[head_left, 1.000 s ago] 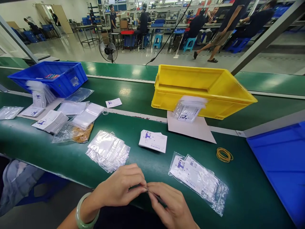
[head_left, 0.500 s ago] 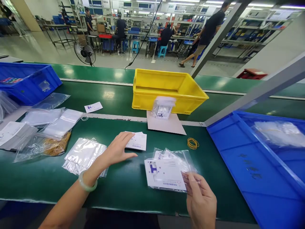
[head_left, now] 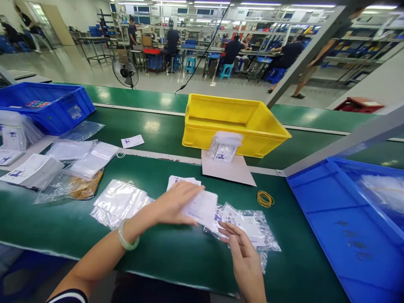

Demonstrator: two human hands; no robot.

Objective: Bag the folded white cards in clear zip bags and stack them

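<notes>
My left hand (head_left: 175,204), with a pale green bangle at the wrist, is closed on a white printed card (head_left: 202,208), blurred by motion. Behind that hand lies a small stack of white cards (head_left: 183,180), partly hidden. My right hand (head_left: 243,252) is open, its fingertips beside the card and over a loose pile of clear bags with printed cards (head_left: 243,225). To the left of my left hand, several flat clear plastic bags (head_left: 121,202) lie in a stack on the green table (head_left: 176,256).
A yellow bin (head_left: 221,126) stands beyond, with a bagged card bundle (head_left: 223,147) on cardboard in front. Rubber bands (head_left: 265,199) lie beside a large blue bin (head_left: 328,210) at right. Further left are a blue bin (head_left: 63,109), card stacks and a bag of rubber bands (head_left: 83,185).
The bagged card left my right hand and lies on the pile, and that hand has opened. My left hand moved right and now holds a white card. The view shifted slightly left.
</notes>
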